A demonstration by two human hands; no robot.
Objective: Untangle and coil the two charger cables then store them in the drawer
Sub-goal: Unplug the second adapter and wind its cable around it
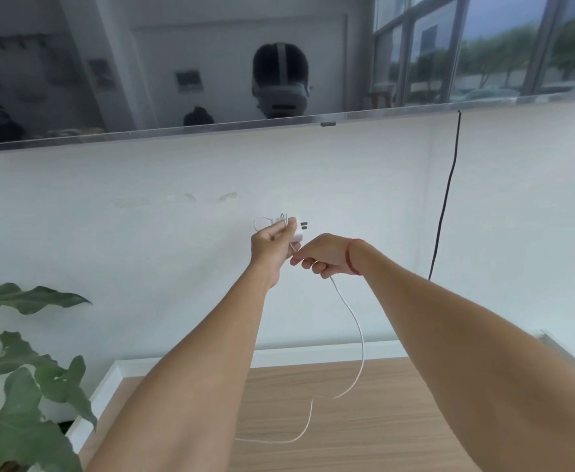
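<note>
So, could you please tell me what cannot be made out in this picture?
Second cable and drawer: neither shows anywhere in the head view.
Far end of the white cable: hidden in the head view behind the left forearm.
Loops held in the left hand beside the charger plug: too small and covered by fingers to count.

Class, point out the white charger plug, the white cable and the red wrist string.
white charger plug (298,234): head view, white body
white cable (360,335): head view, hanging stretch
red wrist string (348,257): head view, strand across wrist
</note>
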